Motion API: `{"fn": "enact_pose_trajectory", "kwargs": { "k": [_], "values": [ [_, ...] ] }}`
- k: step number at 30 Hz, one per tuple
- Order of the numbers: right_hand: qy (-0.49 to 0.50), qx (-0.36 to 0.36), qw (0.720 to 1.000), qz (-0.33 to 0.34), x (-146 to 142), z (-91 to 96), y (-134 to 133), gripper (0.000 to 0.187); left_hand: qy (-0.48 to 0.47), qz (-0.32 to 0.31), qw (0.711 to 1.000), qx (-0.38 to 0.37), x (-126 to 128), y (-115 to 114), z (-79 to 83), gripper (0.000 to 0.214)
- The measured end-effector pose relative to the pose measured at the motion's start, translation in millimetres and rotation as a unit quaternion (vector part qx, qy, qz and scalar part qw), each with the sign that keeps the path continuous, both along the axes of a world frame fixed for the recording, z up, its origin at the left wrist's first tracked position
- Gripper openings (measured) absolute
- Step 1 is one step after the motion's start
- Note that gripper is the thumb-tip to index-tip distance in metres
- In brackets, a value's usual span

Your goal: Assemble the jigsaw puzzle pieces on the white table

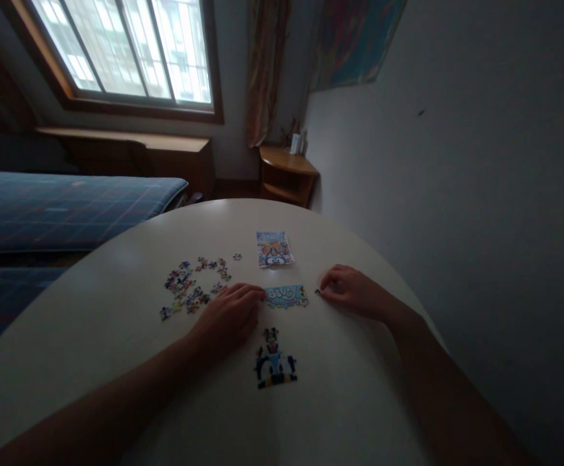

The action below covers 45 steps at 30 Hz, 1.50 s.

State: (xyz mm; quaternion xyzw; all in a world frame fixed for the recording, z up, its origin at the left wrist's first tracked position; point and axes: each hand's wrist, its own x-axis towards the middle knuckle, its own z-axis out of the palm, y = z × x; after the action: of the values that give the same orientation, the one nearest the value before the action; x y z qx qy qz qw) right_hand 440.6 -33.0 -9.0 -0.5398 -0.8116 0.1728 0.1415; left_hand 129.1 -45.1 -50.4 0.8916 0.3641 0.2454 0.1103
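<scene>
In the head view, an assembled strip of jigsaw puzzle (285, 296) with light blue lettering lies flat on the white round table (340, 401). My left hand (236, 310) rests at the strip's left end, fingers stretched out and fingertips at its edge. To the right of the strip, my right hand (352, 291) pinches a small dark puzzle piece (317, 291) just above or on the tabletop. Closer to me sits a second joined section (276, 369), showing a blue cartoon face. Loose puzzle pieces (184, 285) are scattered beyond my left hand, partly hidden by it.
A printed picture sheet (274, 250) lies past the strip, with one stray piece (237, 257) to its left. A bed with a plaid cover (68, 210) stands beyond the table's left side. The wall (456, 213) runs close along the right; a corner shelf (289, 162) stands behind.
</scene>
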Motion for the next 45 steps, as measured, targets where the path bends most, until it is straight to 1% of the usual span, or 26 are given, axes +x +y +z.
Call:
{"fn": "enact_pose_trajectory", "kwargs": {
  "k": [3, 5, 7, 10, 11, 13, 16, 19, 21, 24, 26, 30, 33, 36, 39, 45],
  "values": [
    [0.014, 0.022, 1.000, 0.003, -6, -0.6, 0, 0.009, -0.022, 0.047, 0.999, 0.006, -3, 3, 5.6, 0.028],
    [0.042, 0.059, 0.997, 0.020, -16, -3.6, 0, 0.009, -0.015, 0.087, 0.996, 0.026, -9, 7, 14.8, 0.025],
    [0.065, 0.102, 0.991, 0.052, -28, -9.6, -1, 0.014, 0.019, 0.119, 0.992, 0.040, -19, 12, 27.3, 0.020],
    [0.081, 0.140, 0.982, 0.098, -44, -20.6, 0, 0.024, 0.052, 0.180, 0.982, 0.012, -38, 19, 44.4, 0.016],
    [0.084, 0.145, 0.980, 0.103, -49, -23.8, 1, 0.025, 0.065, 0.202, 0.977, -0.001, -44, 20, 47.9, 0.017],
    [0.093, 0.151, 0.979, 0.100, -55, -28.5, 2, 0.026, 0.097, 0.226, 0.969, -0.028, -56, 20, 49.9, 0.018],
    [0.101, 0.146, 0.980, 0.086, -62, -31.9, 2, 0.029, 0.118, 0.249, 0.961, -0.033, -68, 17, 42.2, 0.019],
    [0.083, 0.141, 0.983, 0.081, -67, -31.1, 2, 0.032, 0.070, 0.276, 0.958, 0.022, -74, 15, 29.0, 0.023],
    [0.061, 0.139, 0.985, 0.076, -71, -27.8, 2, 0.032, 0.056, 0.269, 0.960, 0.049, -77, 15, 21.8, 0.024],
    [0.029, 0.134, 0.988, 0.077, -77, -20.7, 3, 0.028, 0.045, 0.262, 0.962, 0.061, -83, 16, 16.9, 0.026],
    [0.012, 0.130, 0.988, 0.079, -81, -17.2, 3, 0.026, 0.041, 0.265, 0.962, 0.058, -88, 17, 16.4, 0.028],
    [0.018, 0.143, 0.989, 0.045, -85, -18.1, 3, 0.024, 0.036, 0.276, 0.959, 0.051, -100, 21, 15.8, 0.031],
    [0.037, 0.132, 0.989, 0.058, -81, -22.3, 3, 0.020, 0.024, 0.281, 0.959, 0.036, -106, 26, 11.7, 0.034],
    [0.048, 0.121, 0.989, 0.074, -76, -25.6, 4, 0.019, 0.018, 0.280, 0.960, 0.003, -108, 31, 5.5, 0.038],
    [0.056, 0.108, 0.990, 0.077, -72, -27.4, 4, 0.022, 0.005, 0.271, 0.962, -0.023, -106, 34, 0.3, 0.039],
    [0.073, 0.088, 0.990, 0.081, -70, -27.8, 1, 0.026, -0.029, 0.233, 0.971, -0.033, -104, 35, -1.9, 0.035]
  ]
}}
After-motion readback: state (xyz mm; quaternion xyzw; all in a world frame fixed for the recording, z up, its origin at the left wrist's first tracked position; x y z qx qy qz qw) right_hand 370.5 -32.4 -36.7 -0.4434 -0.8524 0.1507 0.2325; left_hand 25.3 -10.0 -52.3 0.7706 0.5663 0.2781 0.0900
